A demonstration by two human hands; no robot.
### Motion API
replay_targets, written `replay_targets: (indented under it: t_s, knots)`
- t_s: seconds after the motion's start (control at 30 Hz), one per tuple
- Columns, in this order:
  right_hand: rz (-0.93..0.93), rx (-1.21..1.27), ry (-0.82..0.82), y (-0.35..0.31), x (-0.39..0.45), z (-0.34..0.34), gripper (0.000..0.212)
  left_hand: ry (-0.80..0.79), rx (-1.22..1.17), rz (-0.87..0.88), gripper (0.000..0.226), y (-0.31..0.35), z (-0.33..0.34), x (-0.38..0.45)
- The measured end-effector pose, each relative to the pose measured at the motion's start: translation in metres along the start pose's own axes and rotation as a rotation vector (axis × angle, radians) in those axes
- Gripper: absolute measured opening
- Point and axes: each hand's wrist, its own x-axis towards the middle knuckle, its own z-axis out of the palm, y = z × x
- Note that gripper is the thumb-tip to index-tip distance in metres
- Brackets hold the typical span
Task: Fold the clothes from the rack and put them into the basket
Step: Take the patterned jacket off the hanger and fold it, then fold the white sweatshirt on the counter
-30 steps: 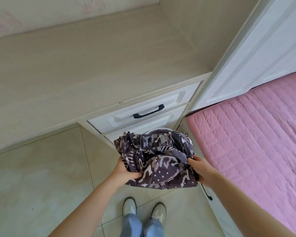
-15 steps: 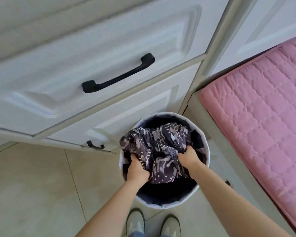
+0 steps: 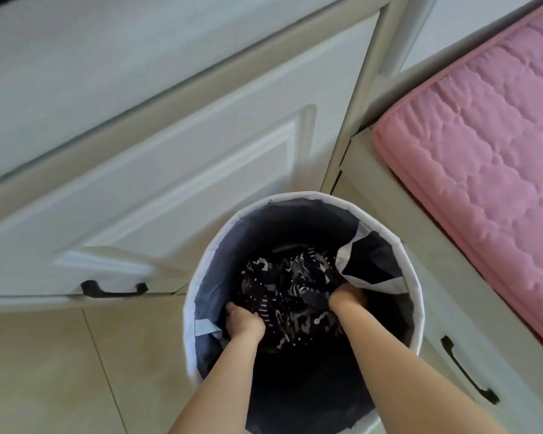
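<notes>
A round basket (image 3: 308, 198) with a white rim and dark lining stands on the floor below me. Deep inside it lies the folded dark patterned garment (image 3: 290, 296), purple-black with white marks. My left hand (image 3: 243, 322) grips the garment's near left edge, fingers curled into the cloth. At its right side my right hand (image 3: 347, 297) holds it too, its fingers buried in the fabric and mostly hidden. Both forearms reach down over the basket's near rim.
White drawers (image 3: 170, 170) with a black handle (image 3: 113, 289) stand just behind the basket. A bed base with a black handle (image 3: 466, 368) and a pink quilted mattress (image 3: 483, 151) sits to the right. Beige floor tiles (image 3: 60, 371) lie to the left.
Both hands have carried the garment from above the basket down to its bottom. My view has dropped closer to the basket.
</notes>
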Motion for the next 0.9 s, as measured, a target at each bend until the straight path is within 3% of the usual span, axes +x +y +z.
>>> replay_targets:
  t_s: [0.13, 0.33, 0.47, 0.63, 0.9]
  knots:
    - [-0.071, -0.183, 0.041, -0.002, -0.016, -0.005, 0.041, -0.058, 0.048, 0.051, 0.059, 0.006, -0.002, -0.009]
    - [-0.197, -0.034, -0.106, -0.002, -0.096, -0.033, 0.048, -0.247, -0.031, 0.124, 0.063, 0.017, -0.037, -0.067]
    - [-0.297, 0.061, -0.187, 0.008, -0.169, -0.064, 0.045, -0.24, -0.084, 0.261, 0.045, 0.025, -0.081, -0.125]
    - [-0.334, 0.149, -0.144, 0.026, -0.264, -0.122, 0.04, -0.186, 0.018, 0.45, 0.023, 0.038, -0.148, -0.218]
    - [-0.339, 0.352, -0.028, 0.068, -0.413, -0.206, 0.04, -0.279, 0.132, 0.641, 0.018, 0.056, -0.231, -0.359]
